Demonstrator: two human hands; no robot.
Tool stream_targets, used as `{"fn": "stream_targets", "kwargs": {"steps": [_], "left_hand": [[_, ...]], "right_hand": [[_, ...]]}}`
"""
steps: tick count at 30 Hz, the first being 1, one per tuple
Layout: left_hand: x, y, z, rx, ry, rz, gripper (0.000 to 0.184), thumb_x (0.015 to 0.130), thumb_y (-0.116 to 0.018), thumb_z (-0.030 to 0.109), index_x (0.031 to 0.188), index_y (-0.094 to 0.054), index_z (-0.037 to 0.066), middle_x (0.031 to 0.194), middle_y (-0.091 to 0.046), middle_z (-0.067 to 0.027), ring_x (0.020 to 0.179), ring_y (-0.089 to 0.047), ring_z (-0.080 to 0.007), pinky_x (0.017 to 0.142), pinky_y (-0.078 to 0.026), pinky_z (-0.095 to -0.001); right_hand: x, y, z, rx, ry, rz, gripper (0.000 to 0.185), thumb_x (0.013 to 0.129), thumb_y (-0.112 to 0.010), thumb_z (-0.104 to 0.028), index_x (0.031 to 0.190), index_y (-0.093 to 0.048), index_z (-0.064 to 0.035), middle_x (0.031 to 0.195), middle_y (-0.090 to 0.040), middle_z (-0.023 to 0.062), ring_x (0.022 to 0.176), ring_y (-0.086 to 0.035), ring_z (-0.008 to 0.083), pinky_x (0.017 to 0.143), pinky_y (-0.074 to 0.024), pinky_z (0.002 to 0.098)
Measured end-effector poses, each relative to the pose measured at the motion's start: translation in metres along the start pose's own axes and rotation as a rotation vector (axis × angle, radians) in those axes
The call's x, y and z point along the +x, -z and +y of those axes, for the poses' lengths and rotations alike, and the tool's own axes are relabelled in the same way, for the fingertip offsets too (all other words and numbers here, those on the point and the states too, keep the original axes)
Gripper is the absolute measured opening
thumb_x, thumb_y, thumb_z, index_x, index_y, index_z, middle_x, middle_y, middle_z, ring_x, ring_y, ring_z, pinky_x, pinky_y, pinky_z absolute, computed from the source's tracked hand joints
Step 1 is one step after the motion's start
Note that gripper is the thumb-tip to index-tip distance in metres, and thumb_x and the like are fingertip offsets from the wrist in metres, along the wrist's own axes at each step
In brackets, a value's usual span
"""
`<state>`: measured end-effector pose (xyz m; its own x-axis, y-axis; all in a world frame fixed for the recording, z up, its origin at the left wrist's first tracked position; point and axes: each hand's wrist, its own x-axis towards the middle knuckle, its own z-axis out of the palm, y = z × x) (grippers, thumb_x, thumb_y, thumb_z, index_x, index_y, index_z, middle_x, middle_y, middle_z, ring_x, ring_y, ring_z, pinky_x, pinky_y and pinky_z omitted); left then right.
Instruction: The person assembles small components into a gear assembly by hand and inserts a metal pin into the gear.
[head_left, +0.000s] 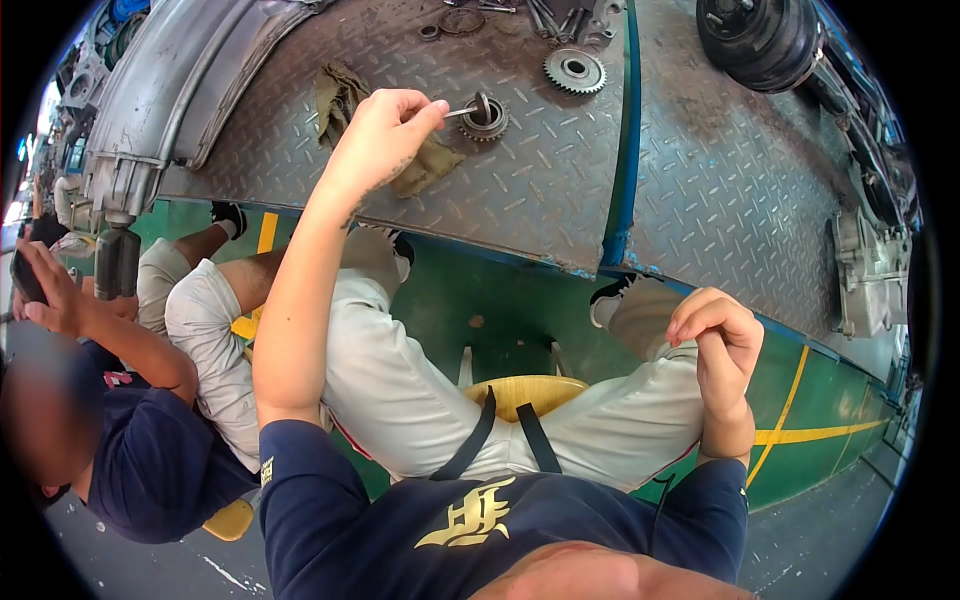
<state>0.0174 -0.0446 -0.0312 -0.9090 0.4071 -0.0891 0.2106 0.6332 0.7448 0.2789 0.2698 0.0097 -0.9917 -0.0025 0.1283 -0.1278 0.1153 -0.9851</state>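
My left hand (395, 125) reaches over the steel bench, pinching a thin metal rod (460, 112) between thumb and forefinger. The rod's far end meets a dark round metal part (481, 106), which stands tilted at the opening of a small toothed gear ring (486, 122). Whether the two are joined, I cannot tell. Above my right thigh, my right hand (722, 345) hangs with its fingers curled in; what they hold, if anything, is hidden. A brown rag (428, 168) lies on the bench, partly behind my left forearm.
A larger gear (575, 71) lies on the checkered steel bench (520, 205). Bolts (555, 20) and rings are at the back. A big metal housing (200, 85) stands left, a black drum-shaped part (757, 42) right. A co-worker (150, 440) sits on my left holding a phone.
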Motion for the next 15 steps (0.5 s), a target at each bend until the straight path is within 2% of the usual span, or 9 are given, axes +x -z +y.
{"fn": "stream_targets", "kwargs": {"steps": [3,6,9,15], "left_hand": [[0.002,-0.003,-0.009,-0.059,0.031,-0.009,0.036,0.103,-0.059,0.027,0.085,-0.069,-0.003,0.061,-0.047,0.004,0.059,-0.039,-0.0048,0.052,-0.031,-0.0272],[0.003,-0.001,-0.011,-0.046,0.046,-0.054,0.033,0.102,-0.06,0.024,0.083,-0.068,-0.001,0.062,-0.047,0.0049,0.059,-0.041,-0.0046,0.052,-0.033,-0.0269],[0.002,-0.005,-0.011,-0.061,-0.053,-0.005,0.026,0.099,-0.064,0.019,0.082,-0.068,0.0,0.063,-0.048,0.0059,0.059,-0.043,-0.0033,0.053,-0.035,-0.0253],[-0.003,0.002,0.001,-0.056,-0.052,-0.053,0.016,0.089,-0.075,0.015,0.089,-0.067,0.001,0.065,-0.054,0.006,0.058,-0.044,-0.0017,0.054,-0.036,-0.0216]], "right_hand": [[0.0,-0.001,-0.001,0.001,-0.005,0.003,0.026,0.077,-0.042,0.014,0.081,-0.065,0.004,0.085,-0.068,0.0153,0.075,-0.065,0.0197,0.068,-0.0523,0.0292],[0.001,-0.001,-0.002,-0.004,-0.008,0.004,0.025,0.077,-0.042,0.014,0.081,-0.065,0.0041,0.085,-0.068,0.015,0.075,-0.064,0.0194,0.069,-0.0522,0.0291],[0.0,-0.001,-0.003,-0.007,-0.014,0.01,0.025,0.077,-0.042,0.015,0.08,-0.065,0.004,0.085,-0.068,0.0147,0.075,-0.064,0.0192,0.069,-0.0521,0.0289],[0.0,-0.001,-0.003,0.0,-0.018,0.019,0.024,0.077,-0.044,0.015,0.081,-0.065,0.0038,0.084,-0.068,0.0142,0.075,-0.065,0.0193,0.07,-0.0522,0.0288]]}}
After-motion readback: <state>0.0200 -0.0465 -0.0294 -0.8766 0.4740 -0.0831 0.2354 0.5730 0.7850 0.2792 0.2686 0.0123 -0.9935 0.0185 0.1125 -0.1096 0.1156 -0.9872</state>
